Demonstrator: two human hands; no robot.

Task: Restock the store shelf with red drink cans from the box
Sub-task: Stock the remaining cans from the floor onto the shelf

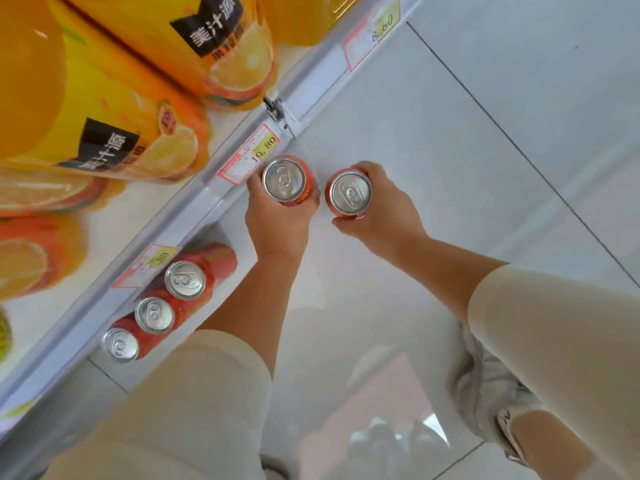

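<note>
My left hand [273, 221] grips an upright red drink can [284, 179], held just in front of the shelf edge [194, 206] by a price tag. My right hand [384, 209] grips a second red can [350, 192] right beside it, a small gap between the two. On the lower shelf, three red cans [154, 315] stand in a row with silver tops up. The box [384, 420] lies blurred on the floor below, pale pink, with silver can tops inside.
Large orange juice bottles [114, 109] fill the upper shelf at left. Price tags [249, 154] line the shelf rails. Grey floor tiles [485, 133] spread to the right. My legs and a light shoe [498, 400] are at the bottom right.
</note>
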